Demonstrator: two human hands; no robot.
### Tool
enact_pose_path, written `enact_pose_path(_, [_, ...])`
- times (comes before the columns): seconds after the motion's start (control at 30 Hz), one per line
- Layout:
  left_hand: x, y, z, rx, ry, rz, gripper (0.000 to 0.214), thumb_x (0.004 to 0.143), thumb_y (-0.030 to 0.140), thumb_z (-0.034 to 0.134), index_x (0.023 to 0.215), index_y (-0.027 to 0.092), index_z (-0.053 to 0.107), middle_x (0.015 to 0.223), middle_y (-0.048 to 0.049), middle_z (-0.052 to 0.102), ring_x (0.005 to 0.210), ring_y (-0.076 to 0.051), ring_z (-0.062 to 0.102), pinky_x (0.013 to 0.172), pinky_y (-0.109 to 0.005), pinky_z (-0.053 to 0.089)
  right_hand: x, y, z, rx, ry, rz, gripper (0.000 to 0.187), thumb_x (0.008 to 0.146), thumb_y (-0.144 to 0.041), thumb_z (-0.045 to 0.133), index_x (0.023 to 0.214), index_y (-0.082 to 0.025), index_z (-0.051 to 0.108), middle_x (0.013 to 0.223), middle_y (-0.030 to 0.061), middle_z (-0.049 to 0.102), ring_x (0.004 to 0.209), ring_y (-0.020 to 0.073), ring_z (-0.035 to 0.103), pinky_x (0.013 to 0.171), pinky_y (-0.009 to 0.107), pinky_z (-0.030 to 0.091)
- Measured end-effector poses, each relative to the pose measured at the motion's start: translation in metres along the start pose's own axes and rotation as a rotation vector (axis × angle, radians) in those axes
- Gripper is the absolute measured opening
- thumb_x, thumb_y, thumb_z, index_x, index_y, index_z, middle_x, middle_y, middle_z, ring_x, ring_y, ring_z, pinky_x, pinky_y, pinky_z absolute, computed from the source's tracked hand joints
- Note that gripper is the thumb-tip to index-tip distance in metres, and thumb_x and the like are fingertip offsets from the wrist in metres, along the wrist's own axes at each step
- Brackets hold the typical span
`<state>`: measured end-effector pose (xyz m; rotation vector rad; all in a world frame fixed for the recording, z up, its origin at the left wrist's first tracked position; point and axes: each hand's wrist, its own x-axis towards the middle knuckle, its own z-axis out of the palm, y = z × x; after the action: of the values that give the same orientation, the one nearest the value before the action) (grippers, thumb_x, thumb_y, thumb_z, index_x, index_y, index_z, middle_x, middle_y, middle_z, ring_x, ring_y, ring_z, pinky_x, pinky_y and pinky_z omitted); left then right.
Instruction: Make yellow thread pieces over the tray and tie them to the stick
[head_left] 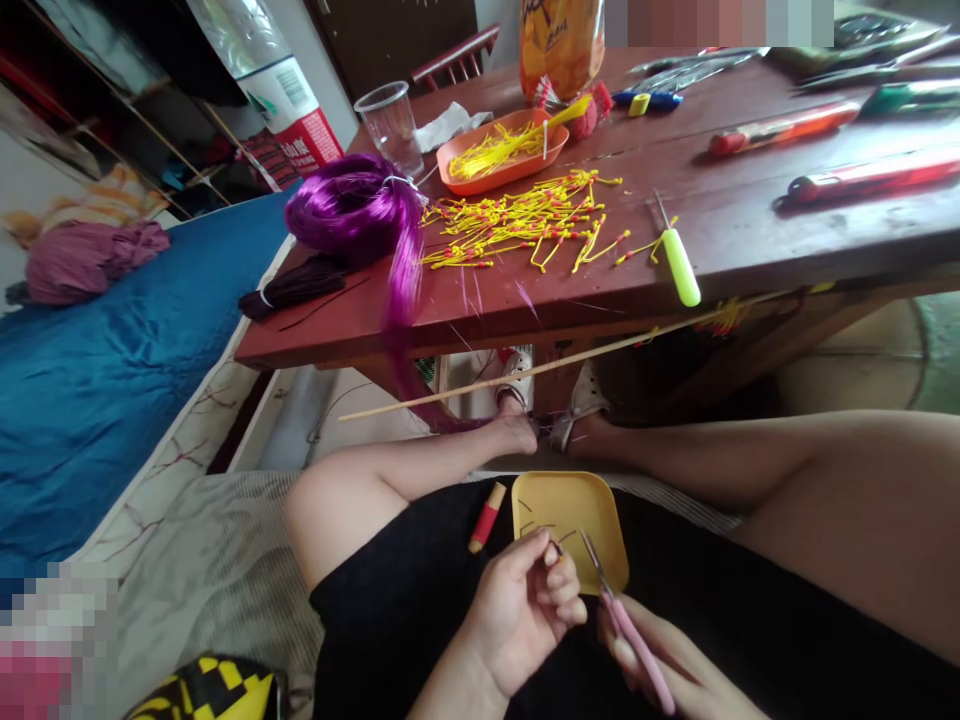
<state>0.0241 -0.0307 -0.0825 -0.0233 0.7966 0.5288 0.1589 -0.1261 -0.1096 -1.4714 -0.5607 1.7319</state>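
Note:
My left hand (pixel 525 605) is closed in a pinch over my lap, holding a thin dark strand near the yellow tray (pixel 592 500). My right hand (pixel 675 665) grips a pink-handled tool (pixel 626 625) whose metal tip points toward the pinched strand. The small yellow tray rests on my black skirt and holds a few short dark strands. A red and tan spool (pixel 486 517) lies just left of the tray.
A red-brown table (pixel 750 230) ahead carries yellow stamen pieces (pixel 525 215), an orange tray (pixel 461 170), a purple fibre bundle (pixel 352 205), a dark bundle (pixel 292 287), a clear cup (pixel 390 125), a green-handled tool (pixel 679 262). A thin stick (pixel 525 375) spans below. Blue bedding (pixel 112 360) is at left.

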Motion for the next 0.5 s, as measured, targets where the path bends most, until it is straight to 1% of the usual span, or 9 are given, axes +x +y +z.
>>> enact_pose_path(0.1, [0.004, -0.002, -0.002, 0.024, 0.020, -0.034, 0.021, 0.076, 0.020, 0.058, 0.057, 0.013, 0.050, 0.045, 0.0053, 0.038, 0.040, -0.004, 0.024, 0.044, -0.016, 0.025, -0.002, -0.003, 0.002, -0.029, -0.049, -0.008, 0.033, 0.064, -0.047, 0.067, 0.085, -0.021, 0.068, 0.083, 0.0038, 0.066, 0.095, 0.0295, 0.056, 0.084, 0.037, 0.044])
enact_pose_path(0.2, [0.007, -0.006, -0.006, 0.047, 0.056, -0.076, 0.022, 0.078, 0.018, 0.054, 0.057, 0.013, 0.051, 0.043, 0.0047, 0.037, 0.040, -0.004, 0.024, 0.043, -0.016, 0.025, -0.002, -0.012, 0.006, 0.021, -0.074, 0.044, 0.040, 0.065, -0.046, 0.067, 0.093, -0.019, 0.068, 0.098, 0.0062, 0.067, 0.110, 0.0331, 0.049, 0.095, 0.042, 0.036])
enact_pose_path(0.27, [0.010, -0.008, -0.009, 0.051, 0.082, -0.092, 0.024, 0.079, 0.017, 0.051, 0.056, 0.012, 0.050, 0.043, 0.0045, 0.037, 0.040, -0.004, 0.024, 0.043, -0.016, 0.025, -0.002, -0.018, 0.007, 0.037, -0.070, 0.102, 0.046, 0.064, -0.047, 0.066, 0.100, -0.018, 0.067, 0.106, 0.0076, 0.065, 0.118, 0.0351, 0.042, 0.099, 0.045, 0.032])
enact_pose_path(0.37, [0.013, -0.009, -0.012, 0.046, 0.112, -0.111, 0.025, 0.079, 0.016, 0.049, 0.055, 0.013, 0.049, 0.043, 0.0047, 0.036, 0.039, -0.004, 0.023, 0.043, -0.016, 0.025, -0.001, -0.022, 0.007, -0.013, -0.083, 0.153, 0.057, 0.065, -0.051, 0.064, 0.108, -0.014, 0.064, 0.113, 0.0104, 0.063, 0.124, 0.0373, 0.036, 0.103, 0.048, 0.027])
enact_pose_path(0.5, [0.016, -0.008, -0.014, 0.034, 0.141, -0.137, 0.029, 0.082, 0.016, 0.045, 0.054, 0.013, 0.048, 0.043, 0.0049, 0.035, 0.039, -0.004, 0.022, 0.042, -0.016, 0.025, 0.004, -0.022, 0.002, -0.117, -0.176, 0.185, 0.070, 0.067, -0.057, 0.059, 0.118, -0.010, 0.057, 0.122, 0.0130, 0.058, 0.125, 0.0373, 0.035, 0.104, 0.046, 0.026])
